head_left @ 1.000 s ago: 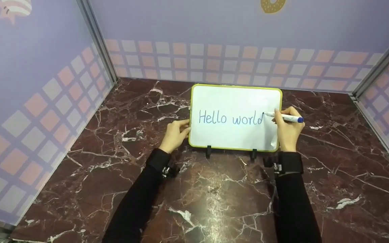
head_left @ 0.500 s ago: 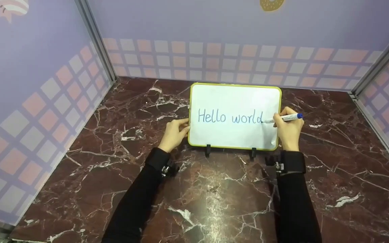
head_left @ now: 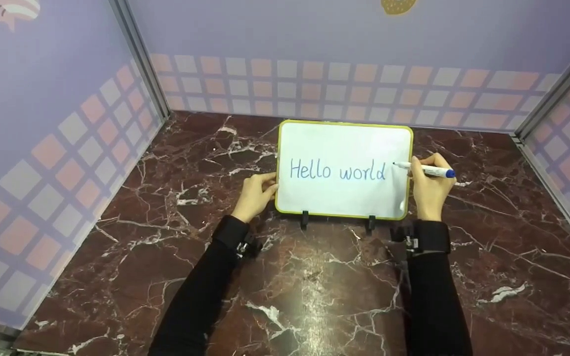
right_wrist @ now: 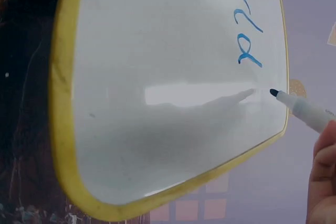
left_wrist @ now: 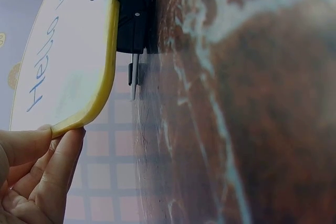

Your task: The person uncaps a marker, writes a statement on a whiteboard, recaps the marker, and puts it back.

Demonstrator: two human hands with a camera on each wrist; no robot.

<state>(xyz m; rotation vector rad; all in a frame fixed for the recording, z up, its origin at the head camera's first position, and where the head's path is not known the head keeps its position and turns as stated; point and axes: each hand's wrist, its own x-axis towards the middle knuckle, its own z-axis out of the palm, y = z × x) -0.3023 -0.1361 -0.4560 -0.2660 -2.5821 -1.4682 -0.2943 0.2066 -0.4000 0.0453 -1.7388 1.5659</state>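
A small whiteboard (head_left: 339, 198) with a yellow frame stands propped on a black stand (left_wrist: 134, 17). Blue handwriting (head_left: 338, 171) across it reads "Hello world". My left hand (head_left: 254, 198) pinches the board's left edge between thumb and fingers, as the left wrist view shows close up. In my right hand (head_left: 431, 190) is a white marker (head_left: 428, 169) with a blue end, held like a pen. Its dark tip (right_wrist: 274, 93) points at the board just right of the last letter, and in the right wrist view a reflection of the tip shows apart from it.
The board stands toward the back of a dark red marbled table (head_left: 166, 277). Purple panels (head_left: 344, 39) with pink and white squares enclose it at the back and both sides. Two black stand feet (head_left: 371, 223) jut out below the board.
The marker tip goes down the stem of the "d" to its foot, then moves up and right, off the letter. My right hand shifts rightward; the left keeps its place.
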